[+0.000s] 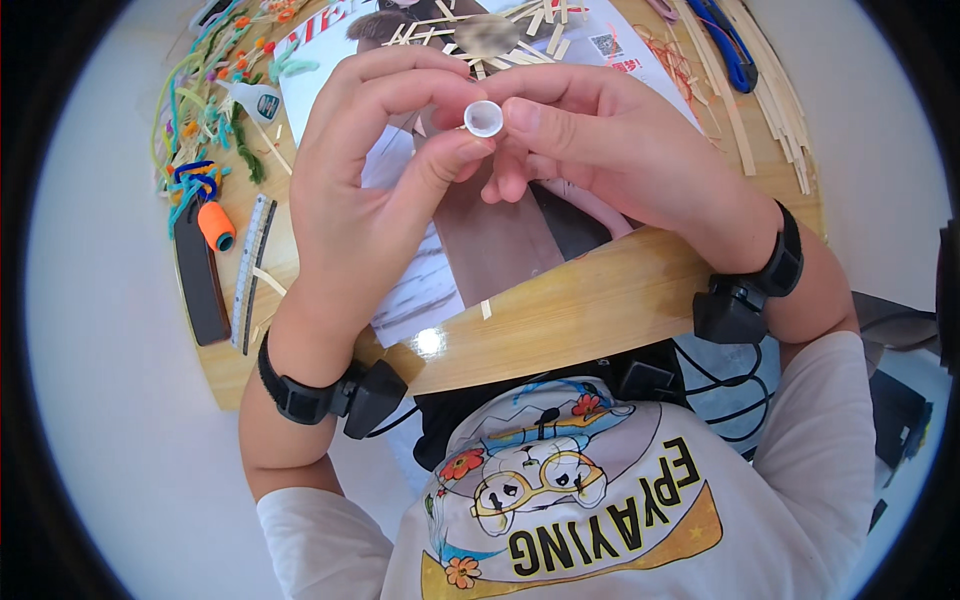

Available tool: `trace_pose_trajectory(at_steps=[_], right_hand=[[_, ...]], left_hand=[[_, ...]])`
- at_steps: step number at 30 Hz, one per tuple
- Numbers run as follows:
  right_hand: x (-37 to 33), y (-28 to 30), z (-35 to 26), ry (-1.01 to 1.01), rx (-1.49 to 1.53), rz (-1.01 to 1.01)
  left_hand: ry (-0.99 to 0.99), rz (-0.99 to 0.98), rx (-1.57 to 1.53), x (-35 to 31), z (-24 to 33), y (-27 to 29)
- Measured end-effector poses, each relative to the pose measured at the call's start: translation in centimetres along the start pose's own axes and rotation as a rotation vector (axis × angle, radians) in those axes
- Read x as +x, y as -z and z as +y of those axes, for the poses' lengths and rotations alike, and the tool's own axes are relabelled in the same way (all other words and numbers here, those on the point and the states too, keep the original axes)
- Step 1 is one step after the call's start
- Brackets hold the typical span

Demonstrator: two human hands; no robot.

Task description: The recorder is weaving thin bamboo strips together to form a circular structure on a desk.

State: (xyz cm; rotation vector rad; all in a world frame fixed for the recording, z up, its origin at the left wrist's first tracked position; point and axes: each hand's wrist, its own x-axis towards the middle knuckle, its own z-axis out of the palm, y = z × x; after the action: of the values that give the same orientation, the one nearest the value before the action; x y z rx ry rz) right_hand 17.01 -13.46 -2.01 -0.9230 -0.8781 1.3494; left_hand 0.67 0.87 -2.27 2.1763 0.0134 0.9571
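A small white round piece (484, 119), shaped like a tiny cup or cap with a pale hollow middle, is held up between my hands. My left hand (385, 150) pinches its left side with thumb and forefinger. On the other side, the thumb and fingers of my right hand (610, 130) are closed against its right edge. Both hands are above a printed poster sheet (490, 235) on the wooden table. Just beyond my fingertips lies a cluster of short pale wood strips around a blurred round grey-brown piece (488, 36).
To the left are colourful yarn bits (200, 110), a small glue bottle (258, 101), an orange thread spool (216, 226), a ruler (252, 275) and a dark flat bar (199, 275). A blue utility knife (727, 45) and long wood strips (775, 95) lie at the far right.
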Motion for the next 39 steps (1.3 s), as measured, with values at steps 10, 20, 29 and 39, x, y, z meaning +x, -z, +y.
trace_pose_trajectory(at_steps=[10, 20, 29, 39], right_hand=[[0.2, 0.6, -0.8, 0.0, -0.137, 0.058], [0.0, 0.4, -0.6, 0.041, -0.256, 0.095], [0.0, 0.3, -0.9, -0.006, -0.316, 0.08], [0.0, 0.0, -0.9, 0.014, -0.211, 0.129]], left_hand=[[0.018, -0.016, 0.019, 0.0, 0.2, 0.3], [0.002, -0.022, 0.145, 0.1, 0.9, 0.2], [0.029, -0.069, 0.114, 0.3, 0.5, 0.3], [0.052, -0.031, 0.076, 0.3, 0.7, -0.2]])
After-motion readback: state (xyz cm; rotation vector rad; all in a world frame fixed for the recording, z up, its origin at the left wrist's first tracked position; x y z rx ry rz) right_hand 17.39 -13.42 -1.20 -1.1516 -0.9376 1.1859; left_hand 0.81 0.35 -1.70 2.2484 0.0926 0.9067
